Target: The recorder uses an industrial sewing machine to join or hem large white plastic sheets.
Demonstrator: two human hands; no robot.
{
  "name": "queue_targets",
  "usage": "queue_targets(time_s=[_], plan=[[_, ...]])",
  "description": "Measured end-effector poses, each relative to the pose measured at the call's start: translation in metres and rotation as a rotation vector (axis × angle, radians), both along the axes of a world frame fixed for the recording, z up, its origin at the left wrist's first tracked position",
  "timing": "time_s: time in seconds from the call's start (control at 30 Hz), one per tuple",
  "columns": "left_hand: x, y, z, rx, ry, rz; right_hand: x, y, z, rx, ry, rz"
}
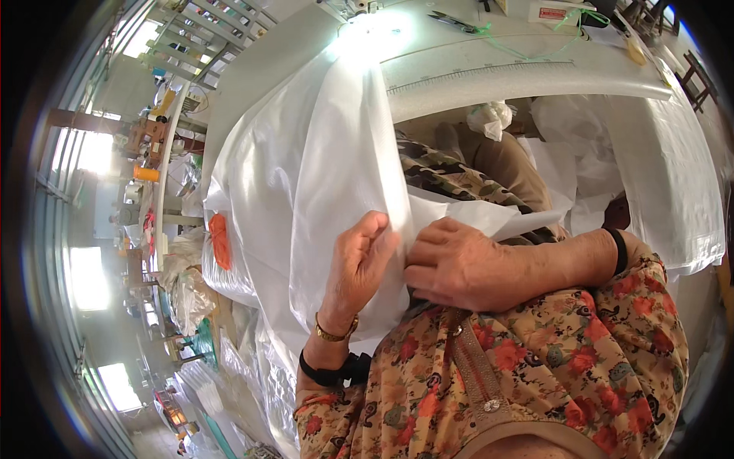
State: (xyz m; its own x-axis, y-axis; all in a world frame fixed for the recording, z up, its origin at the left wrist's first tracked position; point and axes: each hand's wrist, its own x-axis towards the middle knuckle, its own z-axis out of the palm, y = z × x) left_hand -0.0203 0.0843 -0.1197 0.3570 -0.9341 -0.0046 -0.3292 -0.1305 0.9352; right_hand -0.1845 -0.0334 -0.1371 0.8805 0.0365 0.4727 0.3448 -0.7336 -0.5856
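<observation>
- Running from the sewing tabletop (489, 76) at the top of the view down to the person's lap, a long white woven sheet (306, 176) hangs in soft folds; every place below is told from this sheet.
- Far to the left of the sheet stand cluttered workbenches (153, 153) with an orange spool (145, 174) on one of them.
- At the sheet's left edge an orange patch (220, 239) shows on a stack of white bags (229, 275).
- On the sheet's lower middle the left hand (358, 264) lies with fingers curled narrow, thumb and fingertips pinching the cloth's fold; a gold bracelet (335, 333) and a black band (329, 375) circle its wrist.
- Just right of it, touching the same fold, the right hand (455, 264) grips the sheet's edge with fingers bent close; a black band (618, 249) sits on that wrist.
- Behind the sheet's right edge a patterned cloth (451, 180) covers the lap.
- Above the sheet's top, on the tabletop, lie scissors (453, 21) and a green cord (527, 47).
- Right of the sheet another white sheet (673, 183) drapes off the tabletop's edge.
</observation>
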Motion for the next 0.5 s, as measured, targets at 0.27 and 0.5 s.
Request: queue_targets(time_s=[0.27, 0.5], plan=[[0.022, 0.025, 0.024, 0.074, -0.150, 0.091, 0.028, -0.069, 0.003, 0.404, 0.210, 0.147], [0.051, 0.007, 0.094, 0.050, -0.553, 0.077, 0.115, -0.037, -0.097, 0.334, 0.264, 0.070]])
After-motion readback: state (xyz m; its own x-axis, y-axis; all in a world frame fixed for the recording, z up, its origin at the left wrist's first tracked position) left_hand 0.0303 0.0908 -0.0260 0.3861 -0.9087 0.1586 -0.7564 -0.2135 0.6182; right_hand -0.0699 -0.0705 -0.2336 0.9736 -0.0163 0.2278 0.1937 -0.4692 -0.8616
